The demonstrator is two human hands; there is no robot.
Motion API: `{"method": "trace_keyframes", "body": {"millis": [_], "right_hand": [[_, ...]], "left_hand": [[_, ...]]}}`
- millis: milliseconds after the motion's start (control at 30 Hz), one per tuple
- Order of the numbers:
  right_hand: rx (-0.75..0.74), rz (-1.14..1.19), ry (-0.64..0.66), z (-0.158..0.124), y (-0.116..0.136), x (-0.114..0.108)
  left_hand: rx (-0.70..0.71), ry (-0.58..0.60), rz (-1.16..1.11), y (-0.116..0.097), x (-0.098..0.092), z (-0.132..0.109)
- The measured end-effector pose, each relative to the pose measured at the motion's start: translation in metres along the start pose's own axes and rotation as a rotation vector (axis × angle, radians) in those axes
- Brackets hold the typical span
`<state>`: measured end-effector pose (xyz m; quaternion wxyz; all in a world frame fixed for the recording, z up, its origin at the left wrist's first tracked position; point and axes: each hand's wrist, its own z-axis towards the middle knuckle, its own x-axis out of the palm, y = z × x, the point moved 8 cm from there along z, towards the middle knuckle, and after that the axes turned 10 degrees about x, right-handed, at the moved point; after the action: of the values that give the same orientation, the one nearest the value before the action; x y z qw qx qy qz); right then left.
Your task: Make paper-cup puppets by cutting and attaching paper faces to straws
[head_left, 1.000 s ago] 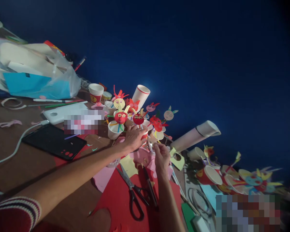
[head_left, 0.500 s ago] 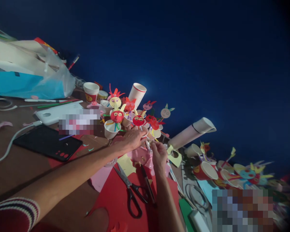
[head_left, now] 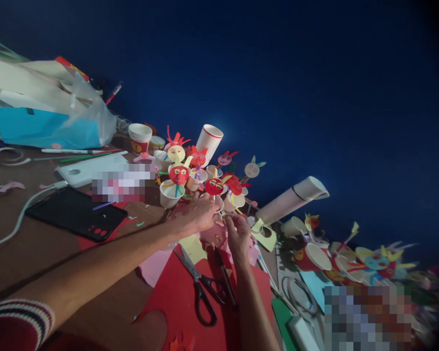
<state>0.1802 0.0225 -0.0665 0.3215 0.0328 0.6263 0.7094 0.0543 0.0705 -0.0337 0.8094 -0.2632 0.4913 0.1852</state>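
Note:
My left hand [head_left: 201, 213] is wrapped round a white paper cup [head_left: 218, 204], just below a red paper face [head_left: 214, 186] with yellow horns that rises from it. Close beside the cup's lower side, the fingertips of my right hand [head_left: 238, 235] are pinched together. Whatever they hold is too small or hidden to name. Under the hands lie pink paper scraps [head_left: 219, 238] and a piece of yellow paper [head_left: 193, 247]. Black-handled scissors [head_left: 201, 287] and a dark marker [head_left: 225, 275] rest on red paper [head_left: 183, 312] nearer to me.
Several cups with paper faces, such as a red one [head_left: 179, 174], crowd behind my hands. A cup stack [head_left: 210, 141] stands behind them; another cup stack [head_left: 289, 201] lies tilted at right. At left are a black phone case [head_left: 76, 212], a white cable [head_left: 18, 224] and a plastic bag [head_left: 91, 117].
My right hand has come slightly left, closer to the cup, and a small white bit seen between the hands is now hidden. My left hand keeps its hold. The view has shifted a little.

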Motion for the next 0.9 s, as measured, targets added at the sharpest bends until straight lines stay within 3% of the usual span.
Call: {"method": "trace_keyframes", "body": {"millis": [600,900], "right_hand": [[-0.327,-0.243,-0.007,-0.004,0.014,0.003],[-0.457,-0.344,0.024,-0.005,0.016,0.005]], "left_hand": [[0.005,-0.006,-0.054,0.003,0.010,0.001],[0.006,0.020,-0.044,-0.001,0.005,0.002]]}}
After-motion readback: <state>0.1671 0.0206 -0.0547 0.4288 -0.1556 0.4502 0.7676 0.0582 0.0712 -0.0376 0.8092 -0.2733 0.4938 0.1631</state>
